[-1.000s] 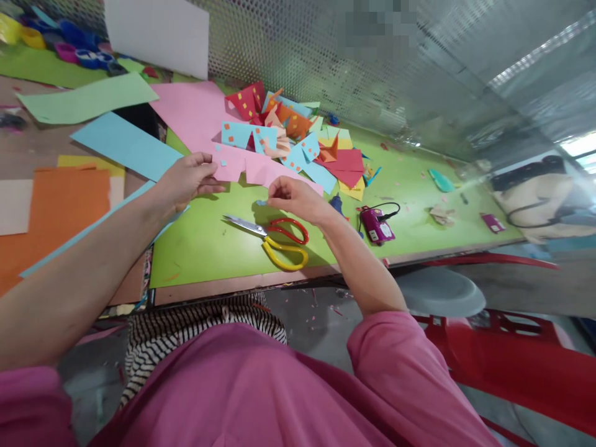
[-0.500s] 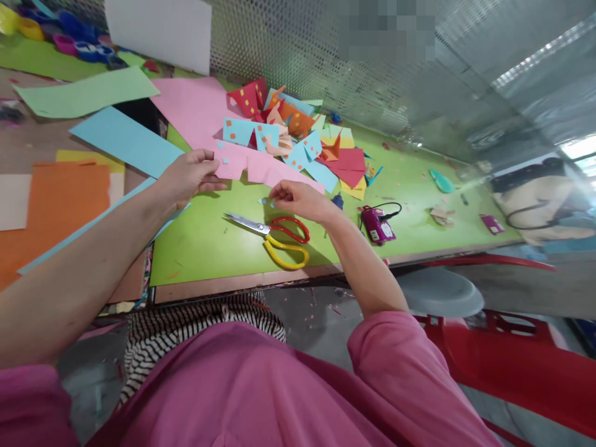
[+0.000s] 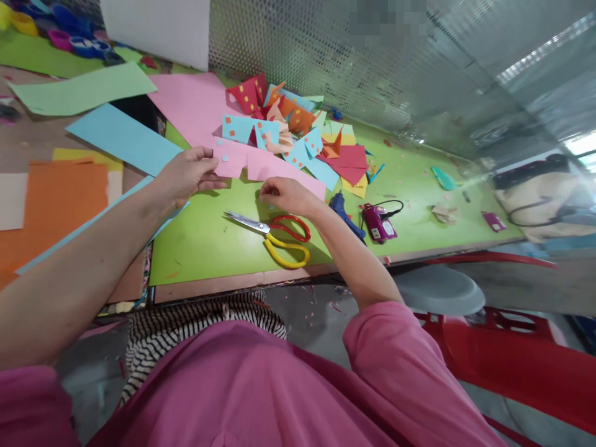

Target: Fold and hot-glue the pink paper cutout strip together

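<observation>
head: notched pink paper strip [image 3: 272,164]

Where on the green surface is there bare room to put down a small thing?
The green surface is mostly bare left of the scissors, down to the front edge; a smaller patch lies between the purple device and the crumpled tan paper. Crowded: behind the pink strip, where colourful paper pieces overlap.

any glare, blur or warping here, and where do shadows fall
Head view: the right side looks stretched and hazy, the pale bundle soft; head view: a window glares white at the right edge; head view: soft shadows fall on the green mat near the scissors; head view: the pink strip is clearer, though fine detail is lost.
</observation>
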Demonstrator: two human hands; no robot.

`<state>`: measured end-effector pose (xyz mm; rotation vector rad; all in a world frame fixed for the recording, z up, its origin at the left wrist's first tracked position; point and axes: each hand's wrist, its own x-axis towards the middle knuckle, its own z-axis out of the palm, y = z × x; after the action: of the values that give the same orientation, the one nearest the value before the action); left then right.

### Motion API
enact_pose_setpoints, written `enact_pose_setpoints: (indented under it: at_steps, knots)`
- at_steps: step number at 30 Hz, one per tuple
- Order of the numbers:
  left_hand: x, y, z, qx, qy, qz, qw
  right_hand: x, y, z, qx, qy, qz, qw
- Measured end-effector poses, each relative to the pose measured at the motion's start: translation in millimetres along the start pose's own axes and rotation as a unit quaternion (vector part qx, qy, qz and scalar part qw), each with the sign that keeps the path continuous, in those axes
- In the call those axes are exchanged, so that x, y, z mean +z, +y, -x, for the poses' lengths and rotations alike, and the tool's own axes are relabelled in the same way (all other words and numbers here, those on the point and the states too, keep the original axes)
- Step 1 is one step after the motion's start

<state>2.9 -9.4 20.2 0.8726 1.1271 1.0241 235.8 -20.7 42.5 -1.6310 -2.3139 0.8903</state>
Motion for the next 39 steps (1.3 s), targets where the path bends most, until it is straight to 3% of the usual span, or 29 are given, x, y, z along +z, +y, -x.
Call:
enact_pose_setpoints:
  at_steps: [8, 14, 22, 28, 39]
  knots:
    - [-0.3, -0.8, -1.3, -0.005, 0.0, 0.01, 1.0, -10.6, 8.4, 7.2, 0.032, -0.012, -0.216, 0.976]
    - [1.0, 1.5, 0.5, -0.01, -0.006, -0.003, 1.0, -11.6, 11.8, 10.7, 0.038, -0.017, -0.265, 0.963]
    - [2.0, 3.3, 2.6, -0.011, -0.003, 0.001, 1.0, 13.9, -21.1, -10.0, -0.07, 0.074, -0.216, 0.971]
    - [2.7, 6.1, 4.2, -0.011, -0.01, -0.002, 1.0, 30.9, -47.0, -29.3, -0.044, 0.15, -0.196, 0.968]
    - [2.1, 3.1, 4.1, 0.012, -0.032, -0.005, 0.999, 29.0, -54.9, -27.7, -0.002, 0.156, -0.136, 0.978]
